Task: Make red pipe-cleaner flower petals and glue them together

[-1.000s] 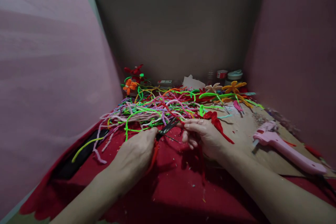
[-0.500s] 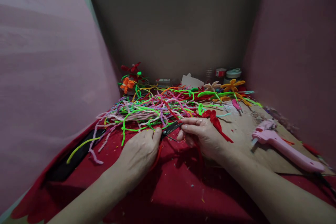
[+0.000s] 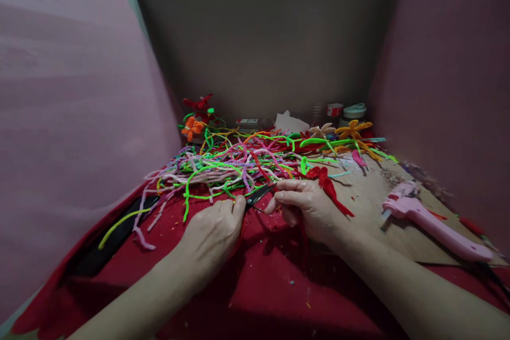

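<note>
My left hand point(image 3: 211, 234) is closed around a pair of scissors point(image 3: 258, 194) with red handles. The dark blades stick out toward my right hand point(image 3: 308, 207). My right hand pinches a thin piece at the blade tips, and a red pipe cleaner point(image 3: 330, 188) runs out from behind its fingers. Both hands rest over a red cloth point(image 3: 258, 287), just in front of a tangled pile of coloured pipe cleaners point(image 3: 231, 164).
A pink glue gun point(image 3: 430, 223) lies on a cardboard sheet point(image 3: 370, 196) at the right. Pipe-cleaner flowers, one orange point(image 3: 192, 128) and one yellow point(image 3: 353, 130), and small jars point(image 3: 342, 111) stand at the back. A black object point(image 3: 115, 234) lies at left. Cardboard walls enclose three sides.
My left hand has shifted slightly forward and right with the scissors, bringing the blades up to my right hand's fingertips. The rest stays as it was.
</note>
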The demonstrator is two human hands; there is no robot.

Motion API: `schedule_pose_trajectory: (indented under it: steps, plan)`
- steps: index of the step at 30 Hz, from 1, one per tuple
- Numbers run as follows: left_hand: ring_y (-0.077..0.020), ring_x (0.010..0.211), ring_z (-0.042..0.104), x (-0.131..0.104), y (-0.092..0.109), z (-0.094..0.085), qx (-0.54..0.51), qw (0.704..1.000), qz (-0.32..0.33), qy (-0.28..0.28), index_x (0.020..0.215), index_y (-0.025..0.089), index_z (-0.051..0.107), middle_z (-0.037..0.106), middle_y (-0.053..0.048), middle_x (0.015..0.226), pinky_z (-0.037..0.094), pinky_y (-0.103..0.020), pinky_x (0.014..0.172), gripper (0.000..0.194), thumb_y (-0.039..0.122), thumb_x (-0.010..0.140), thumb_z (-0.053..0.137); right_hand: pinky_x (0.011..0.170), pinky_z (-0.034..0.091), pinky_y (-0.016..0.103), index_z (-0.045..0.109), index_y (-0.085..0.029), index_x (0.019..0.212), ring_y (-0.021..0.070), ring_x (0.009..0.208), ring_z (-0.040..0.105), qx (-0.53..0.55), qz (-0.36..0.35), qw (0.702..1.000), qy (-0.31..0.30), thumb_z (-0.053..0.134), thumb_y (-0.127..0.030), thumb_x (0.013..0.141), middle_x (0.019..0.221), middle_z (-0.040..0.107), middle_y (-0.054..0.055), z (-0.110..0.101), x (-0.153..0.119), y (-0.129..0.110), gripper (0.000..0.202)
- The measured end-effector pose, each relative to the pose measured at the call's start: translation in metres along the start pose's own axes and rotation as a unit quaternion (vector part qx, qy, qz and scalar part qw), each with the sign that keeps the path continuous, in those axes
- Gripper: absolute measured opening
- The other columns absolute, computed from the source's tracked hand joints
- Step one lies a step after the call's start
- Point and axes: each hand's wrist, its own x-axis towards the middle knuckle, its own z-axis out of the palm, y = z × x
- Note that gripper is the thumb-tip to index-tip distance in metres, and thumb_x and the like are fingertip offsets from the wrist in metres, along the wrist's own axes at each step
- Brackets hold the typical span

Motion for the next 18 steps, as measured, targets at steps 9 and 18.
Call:
schedule_pose_trajectory:
  steps: [9,18]
  plan:
    - [-0.0198,0.082,0.062,0.0,-0.003,0.011,-0.157,0.987,0.043,0.0,0.104,0.014,0.045,0.062,-0.012,0.092,0.05,-0.032,0.072,0.025,0.008,0.083,0.032,0.033,0.022,0.019,0.058,-0.014,0.073,0.0033,0.031,0.033,0.018,0.024,1.0,0.008,0.06,-0.017,0.068,0.062,0.069,0.004,0.001,0.001,0.0,0.006]
    - [-0.0235,0.076,0.062,0.003,0.007,0.003,-0.167,0.984,0.038,-0.045,0.104,0.012,0.046,0.061,-0.012,0.088,0.05,-0.036,0.066,0.025,0.011,0.083,0.033,0.031,0.021,0.02,0.055,-0.015,0.06,0.0031,0.03,0.03,-0.015,0.028,0.999,0.003,0.054,-0.013,0.067,0.055,0.065,0.001,0.004,0.0,-0.001,0.007]
